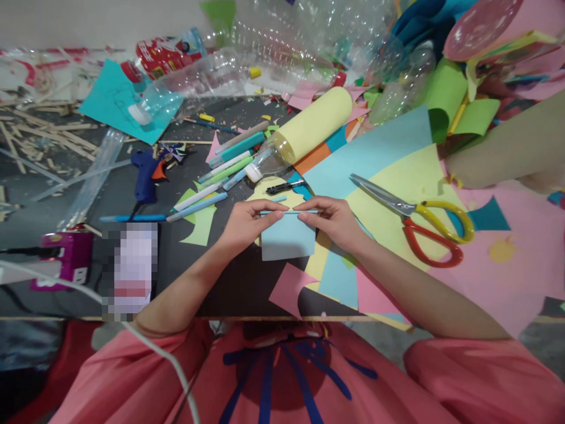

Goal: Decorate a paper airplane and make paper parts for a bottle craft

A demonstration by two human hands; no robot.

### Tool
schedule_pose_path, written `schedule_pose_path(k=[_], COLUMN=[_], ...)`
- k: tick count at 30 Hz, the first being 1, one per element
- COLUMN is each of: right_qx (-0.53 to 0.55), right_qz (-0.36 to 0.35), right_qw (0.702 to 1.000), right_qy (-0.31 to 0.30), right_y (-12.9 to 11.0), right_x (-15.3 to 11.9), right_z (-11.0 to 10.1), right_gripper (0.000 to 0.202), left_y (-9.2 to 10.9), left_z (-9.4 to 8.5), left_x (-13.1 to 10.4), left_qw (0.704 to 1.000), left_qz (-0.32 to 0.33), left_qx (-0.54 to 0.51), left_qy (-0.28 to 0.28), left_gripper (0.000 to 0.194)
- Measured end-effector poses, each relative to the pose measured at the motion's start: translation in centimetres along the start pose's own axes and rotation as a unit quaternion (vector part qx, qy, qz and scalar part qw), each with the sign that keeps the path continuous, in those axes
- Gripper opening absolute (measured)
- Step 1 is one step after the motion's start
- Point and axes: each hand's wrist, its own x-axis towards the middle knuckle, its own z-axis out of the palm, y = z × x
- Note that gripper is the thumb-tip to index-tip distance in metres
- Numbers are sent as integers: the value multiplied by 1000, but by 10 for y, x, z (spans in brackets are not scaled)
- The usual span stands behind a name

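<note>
A light blue piece of paper (288, 240) hangs between my two hands, its top edge rolled or folded into a narrow strip. My left hand (247, 224) pinches the left end of that edge between thumb and fingers. At the right end, my right hand (333, 221) pinches it the same way. Just beyond my fingers lie a black pen-like object (285, 187) and a short blue strip (279, 199), on a pale yellow paper scrap. Scissors (408, 209) with one yellow and one red handle rest to the right of my right hand, blades parted.
A bottle wrapped in yellow paper (315, 123) lies beyond my hands, beside several markers (233, 168). Leftward are a blue glue gun (145, 174), a phone (132, 265) and a purple box (66, 259). Another person's arm (503, 147) reaches in from the right over coloured paper.
</note>
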Motion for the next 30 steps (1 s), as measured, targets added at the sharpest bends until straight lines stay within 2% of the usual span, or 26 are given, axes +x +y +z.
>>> schedule_pose_path(k=[9,15,24,30], right_qx=[-7,-21,-25,-31], right_qz=[10,4,18,11], right_qw=[1000,1000,1000,999], right_qy=[7,7,1,7], right_y=[1,2,2,1], right_x=[-1,1,1,1], right_z=[0,0,-1,0], right_gripper=[33,27,29,27], left_y=[2,0,-1,1], left_z=[1,1,-1,-2], left_x=[-3,-2,-2,-2], left_qw=[1000,999,999,999], left_qz=[15,25,-1,-22], left_qx=[20,32,38,22], left_qy=[16,9,0,-7], left_gripper=[26,31,27,41])
